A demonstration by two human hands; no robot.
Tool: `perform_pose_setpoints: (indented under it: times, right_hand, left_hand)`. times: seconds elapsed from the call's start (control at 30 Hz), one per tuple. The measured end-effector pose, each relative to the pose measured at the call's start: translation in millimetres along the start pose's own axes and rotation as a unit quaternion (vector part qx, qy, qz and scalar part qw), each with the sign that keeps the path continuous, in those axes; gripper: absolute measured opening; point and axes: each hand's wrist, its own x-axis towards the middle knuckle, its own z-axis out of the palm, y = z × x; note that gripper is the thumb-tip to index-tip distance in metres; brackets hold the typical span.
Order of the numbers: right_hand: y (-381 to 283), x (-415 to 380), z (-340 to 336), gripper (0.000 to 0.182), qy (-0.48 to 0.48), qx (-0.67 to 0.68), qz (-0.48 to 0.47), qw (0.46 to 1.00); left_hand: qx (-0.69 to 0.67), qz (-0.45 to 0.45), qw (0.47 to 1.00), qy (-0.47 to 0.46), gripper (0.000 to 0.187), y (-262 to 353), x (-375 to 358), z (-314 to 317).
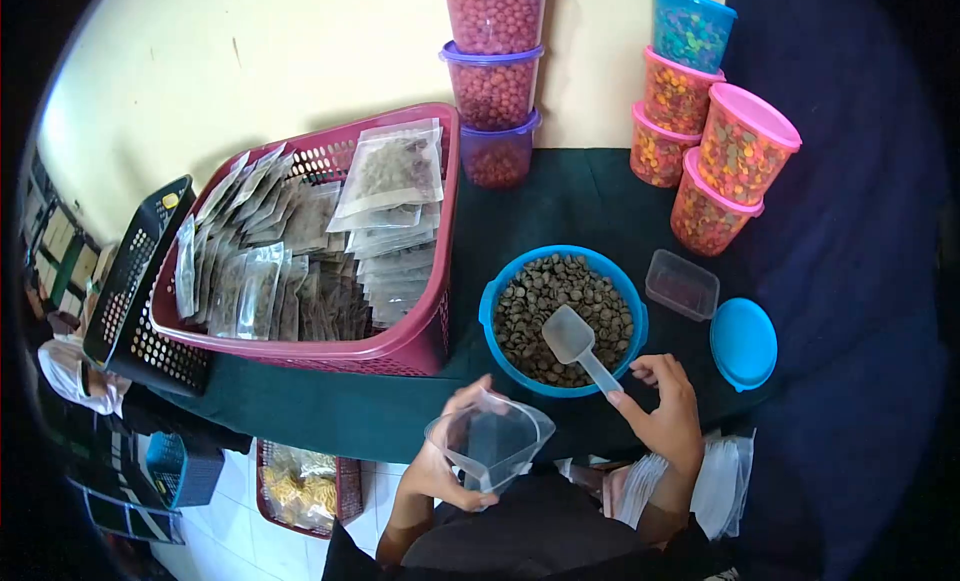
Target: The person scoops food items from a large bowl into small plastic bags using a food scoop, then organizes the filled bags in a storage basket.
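My left hand (450, 459) is wrapped round a clear plastic tub (492, 443), tilted in front of my body with nothing seen inside. A blue bowl (487, 311) full of small, round, brown flat pieces (530, 316) stands ahead of my hands. Across those pieces lies a translucent scoop (570, 337), its handle pointing toward my right hand (660, 406). The right thumb is at the handle's end, while the other fingers are bent and stay apart from it. The scoop's head looks empty.
Left stands a maroon basket (440, 321) of filled clear packets, beside a black basket (120, 291). Lidded tubs of colourful pieces (750, 146) are stacked behind. A clear box (683, 285) and blue lid (743, 343) lie right; plastic bags (722, 486) are below. A person (75, 371) is far left.
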Motion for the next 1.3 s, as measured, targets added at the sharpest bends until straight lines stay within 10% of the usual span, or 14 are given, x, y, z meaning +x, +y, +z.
perform_pose_setpoints:
  times: [0.13,0.23,0.47,0.73,1.2,1.3]
  right_hand:
    - [13.9,-19.1,27.8,0.025,-0.072,0.2,0.149,0.966]
    - [19.9,-26.2,62.1,0.021,0.085,0.326,0.164,0.927]
    - [7.8,-9.7,50.7,0.016,0.218,-0.005,-0.031,0.975]
    - [6.2,-11.7,18.0,0.013,0.342,0.186,0.04,0.92]
    - [-4.6,-35.3,-5.8,0.011,0.118,0.395,0.098,0.906]
    - [-13.6,-34.1,5.5,0.009,-0.068,0.342,0.157,0.924]
  left_hand:
    - [0.161,0.079,0.981,0.068,0.106,12.1,7.6,-1.0]
    - [0.289,0.062,0.954,0.061,0.104,13.8,11.9,0.2]
    - [0.452,0.036,0.891,0.013,0.099,6.3,16.4,-11.6]
    - [0.492,0.018,0.871,0.009,0.101,4.7,20.3,-11.7]
    - [0.544,-0.008,0.839,0.032,0.103,8.1,20.6,2.8]
    - [0.512,0.028,0.858,-0.037,0.101,3.9,22.1,19.4]
